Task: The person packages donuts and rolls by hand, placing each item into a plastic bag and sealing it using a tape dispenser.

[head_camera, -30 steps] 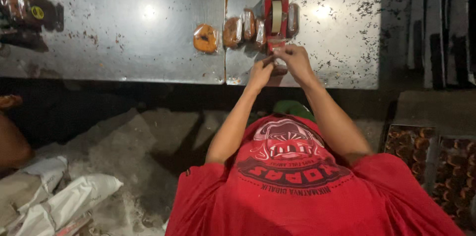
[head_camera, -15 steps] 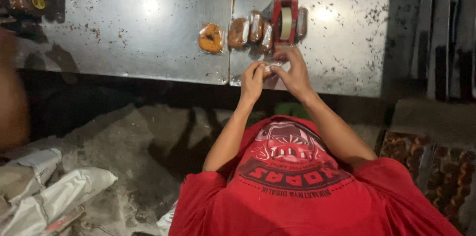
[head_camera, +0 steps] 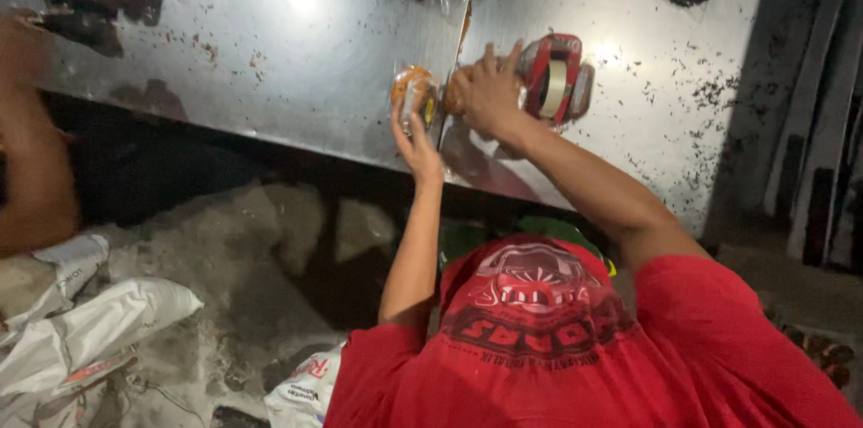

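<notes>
A: Status?
B: My left hand (head_camera: 415,136) pinches the wrapped bun (head_camera: 412,91) at the bench's (head_camera: 270,59) near edge. Right hand (head_camera: 485,91) clenched on the tape dispenser (head_camera: 556,77) beyond.
A: Handling?
B: Light, squashy, slick film. Grip the wrap's edge.

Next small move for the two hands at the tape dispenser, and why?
Probably: draw the right hand back from the red tape dispenser toward the wrapped orange bun that the left hand holds at the metal table edge. The right hand's fingers sit against the dispenser, and the bun's clear wrap is pinched right beside it, so tape likely goes there.
</notes>
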